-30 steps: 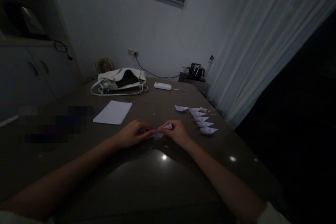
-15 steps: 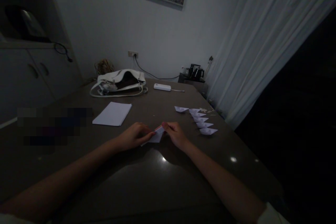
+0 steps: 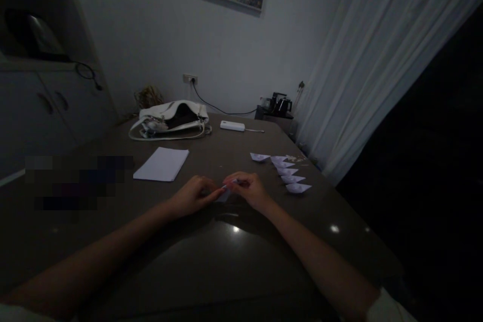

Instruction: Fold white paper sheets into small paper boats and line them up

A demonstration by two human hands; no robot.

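Observation:
Between my two hands is a small piece of folded white paper (image 3: 223,195), held just above or on the dark table. My left hand (image 3: 195,195) pinches its left side with thumb and fingers. From the right, my right hand (image 3: 249,189) grips the upper edge, its fingers bent over the top and covering much of the paper. To the right of my hands, several folded paper boats (image 3: 290,171) stand in a slanting row. Beyond my left hand lies a stack of white paper (image 3: 163,164).
A white handbag (image 3: 171,119) with its top gaping lies at the table's far end. Right of it is a white power bank (image 3: 232,126) with a short cable. Small pale scraps (image 3: 295,158) lie behind the boats. A sheer curtain (image 3: 354,65) hangs along the right side.
My right hand has moved slightly left, and its fingers now curl over the paper's top. Less of the folded paper shows than before. My left hand stays nearly in place.

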